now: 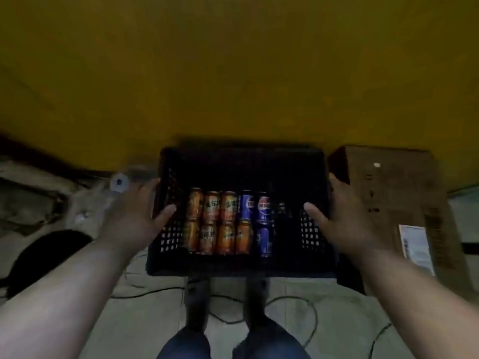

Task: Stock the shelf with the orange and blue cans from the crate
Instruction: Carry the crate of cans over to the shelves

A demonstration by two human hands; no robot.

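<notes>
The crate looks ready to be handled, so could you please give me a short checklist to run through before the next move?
1. Left hand on the crate: ok, it grips the left wall with the thumb inside.
2. Right hand on the crate: ok, it grips the right wall the same way.
3. Orange cans in the crate: ok, two rows at the left.
4. Blue cans in the crate: ok, beside the orange ones.
5. Floor underfoot: not ok, cables trail around the feet.
6. Shelf space free: cannot tell, no shelf is plainly in view.
7. Room at the right: not ok, a cardboard box stands close beside the crate.
</notes>
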